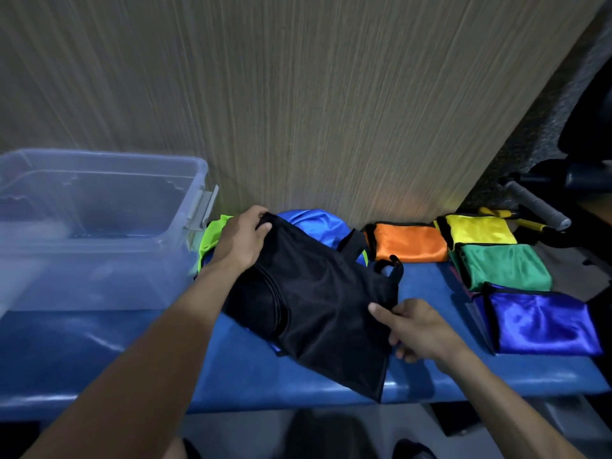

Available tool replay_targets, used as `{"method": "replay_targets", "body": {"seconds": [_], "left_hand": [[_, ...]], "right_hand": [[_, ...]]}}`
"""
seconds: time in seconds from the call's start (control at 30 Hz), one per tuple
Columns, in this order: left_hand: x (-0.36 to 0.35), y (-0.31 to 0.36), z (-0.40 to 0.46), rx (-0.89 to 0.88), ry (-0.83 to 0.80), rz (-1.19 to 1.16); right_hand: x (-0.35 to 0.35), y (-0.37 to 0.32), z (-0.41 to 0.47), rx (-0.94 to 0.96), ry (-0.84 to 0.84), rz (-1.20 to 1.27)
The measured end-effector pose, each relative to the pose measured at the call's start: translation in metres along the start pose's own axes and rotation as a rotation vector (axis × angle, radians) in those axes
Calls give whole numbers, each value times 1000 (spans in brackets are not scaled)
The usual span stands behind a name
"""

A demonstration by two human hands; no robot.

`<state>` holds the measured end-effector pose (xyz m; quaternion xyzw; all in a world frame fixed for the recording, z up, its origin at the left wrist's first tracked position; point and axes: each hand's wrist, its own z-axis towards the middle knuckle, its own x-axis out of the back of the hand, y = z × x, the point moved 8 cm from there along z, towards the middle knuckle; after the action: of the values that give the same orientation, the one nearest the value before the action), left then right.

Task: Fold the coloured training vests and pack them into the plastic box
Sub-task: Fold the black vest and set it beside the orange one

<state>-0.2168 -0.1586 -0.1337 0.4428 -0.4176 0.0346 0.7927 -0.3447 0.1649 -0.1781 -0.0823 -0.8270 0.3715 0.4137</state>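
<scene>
A black vest (314,306) lies spread across the blue padded bench (99,352). My left hand (243,240) grips its far left corner, fingers curled over the edge. My right hand (419,329) pinches its right edge near a strap loop. Under the black vest lie a crumpled blue vest (314,223) and a lime green one (210,238). Folded vests sit on the right: orange (410,241), yellow (478,228), green (506,266) and dark blue (543,321). The clear plastic box (99,226) stands open on the bench at left.
A wood-grain wall panel (298,94) rises right behind the bench. Grey and yellow handled gear (536,210) lies at the far right. The bench's front edge runs below the black vest, with floor beneath.
</scene>
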Motion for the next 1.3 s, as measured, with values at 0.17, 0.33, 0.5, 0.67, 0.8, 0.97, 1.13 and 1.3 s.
{"method": "replay_targets", "body": {"seconds": [0.17, 0.33, 0.5, 0.67, 0.8, 0.97, 1.13, 1.3], "left_hand": [[-2, -6, -6, 88, -29, 114], [1, -12, -7, 128, -43, 224], [1, -13, -12, 171, -65, 194], [-6, 6, -25, 57, -167, 158], [-20, 36, -52, -63, -304, 291], [-10, 123, -102, -544, 56, 479], [-98, 150, -172, -756, -574, 427], [-114, 118, -183, -589, -944, 578]], "right_hand": [[11, 2, 5, 20, 160, -1], [13, 12, 8, -30, 117, -28], [3, 14, 20, -48, 69, 95], [64, 22, 24, -28, 239, 185], [84, 29, 22, -14, 404, -116], [72, 35, 21, -41, 347, -157], [76, 48, 25, -98, 317, -40], [69, 57, 20, -137, 291, 209]]}}
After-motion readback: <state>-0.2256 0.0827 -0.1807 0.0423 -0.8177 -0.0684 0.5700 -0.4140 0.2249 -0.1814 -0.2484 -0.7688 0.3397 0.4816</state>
